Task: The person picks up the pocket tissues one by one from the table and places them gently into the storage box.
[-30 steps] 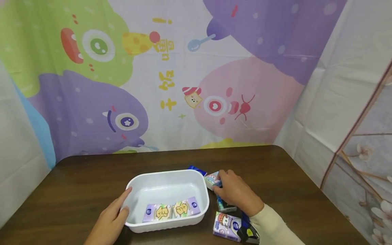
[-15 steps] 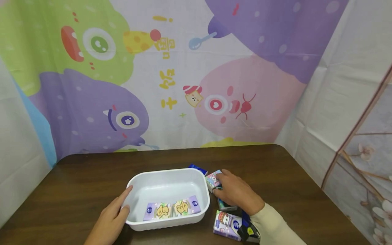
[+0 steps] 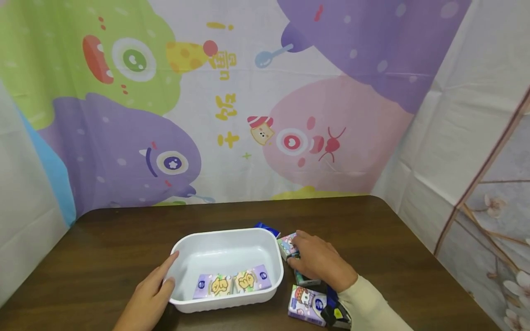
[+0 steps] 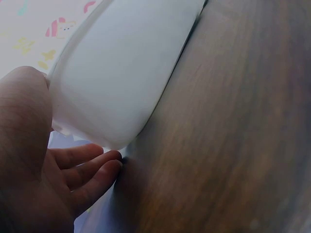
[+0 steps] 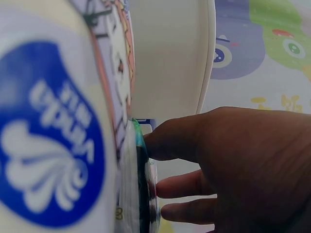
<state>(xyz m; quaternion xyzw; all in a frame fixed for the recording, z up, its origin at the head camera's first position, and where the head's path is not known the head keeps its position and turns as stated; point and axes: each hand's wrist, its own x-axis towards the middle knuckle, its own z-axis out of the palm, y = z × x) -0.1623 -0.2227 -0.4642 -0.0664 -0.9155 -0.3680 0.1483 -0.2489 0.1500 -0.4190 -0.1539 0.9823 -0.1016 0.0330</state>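
I see almost no change: my right hand (image 3: 320, 259) stays at the pastel tissue pack (image 3: 286, 245), whether grasping I cannot tell, so the pack remains outside the white basin (image 3: 225, 303); my left hand (image 3: 146, 289) touches the rim, relaxed.

On the brown wooden table (image 3: 107, 257), white rectangular plastic tub (image 3: 223, 305). In its front, two purple-and-cream rectangular packs (image 3: 213, 286). Behind its right corner, blue packet (image 3: 267, 228). To its right, pink-and-blue rectangular pack (image 3: 286, 245); nearer, green pack (image 3: 305, 279); nearest, purple-and-white rectangular pack (image 3: 306, 304).
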